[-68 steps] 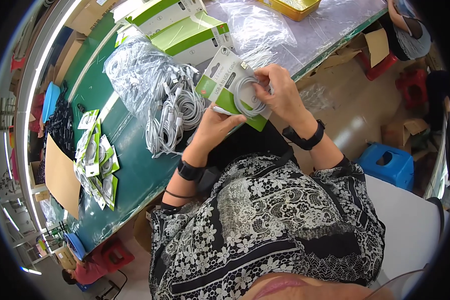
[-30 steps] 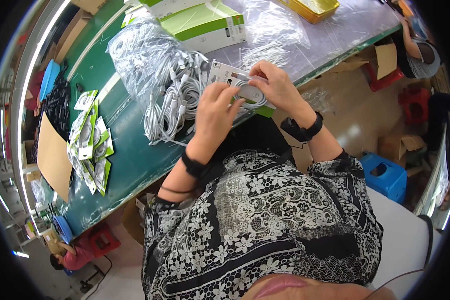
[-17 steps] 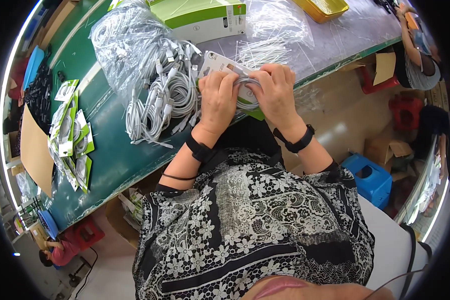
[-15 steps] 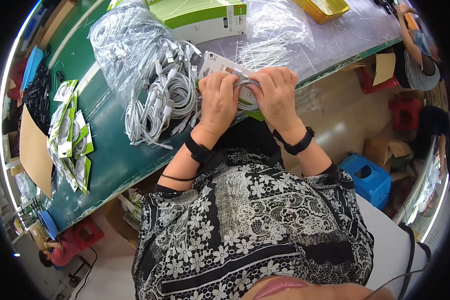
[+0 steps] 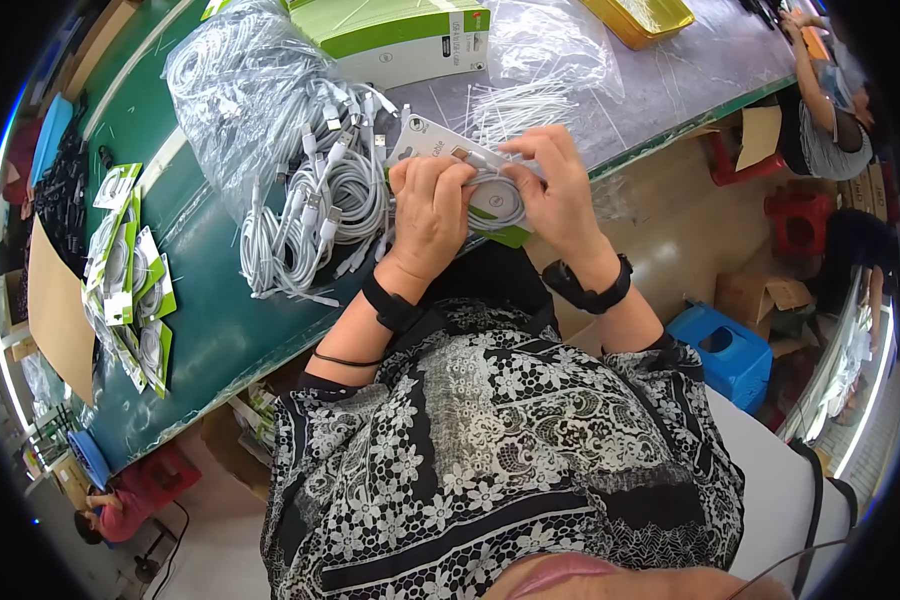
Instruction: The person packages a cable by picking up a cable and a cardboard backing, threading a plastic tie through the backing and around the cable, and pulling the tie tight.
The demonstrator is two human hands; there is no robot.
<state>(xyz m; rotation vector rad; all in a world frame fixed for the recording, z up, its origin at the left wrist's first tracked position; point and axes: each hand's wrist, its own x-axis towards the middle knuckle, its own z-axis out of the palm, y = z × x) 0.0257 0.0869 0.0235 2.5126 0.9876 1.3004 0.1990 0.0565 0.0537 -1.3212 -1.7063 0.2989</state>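
Note:
A white-and-green backing card (image 5: 422, 137) is in my hands near the table's front edge, with a coiled grey-white cable (image 5: 508, 208) lying against it. My left hand (image 5: 430, 212) grips the card and the cable's left side, fingers curled over them. At the coil's right edge, my right hand (image 5: 562, 195) has its index finger and thumb parted, the thumb close to the cable. Just left of the card lies a heap of coiled cables (image 5: 320, 200), some spilling out of a clear plastic bag (image 5: 235, 95). Thin white cable ties (image 5: 520, 108) are scattered beyond the card.
Carded cables (image 5: 125, 285) are piled on the green table (image 5: 205, 300) at left, beside a brown cardboard sheet (image 5: 58, 310). A green-and-white box (image 5: 410, 50) and a yellow tray (image 5: 642, 18) stand at the back. A blue stool (image 5: 725, 350) is on the right. Other people sit farther off.
My right hand has let go of the coil and opened its fingers, uncovering more of the cable on the card. My left hand keeps its grip.

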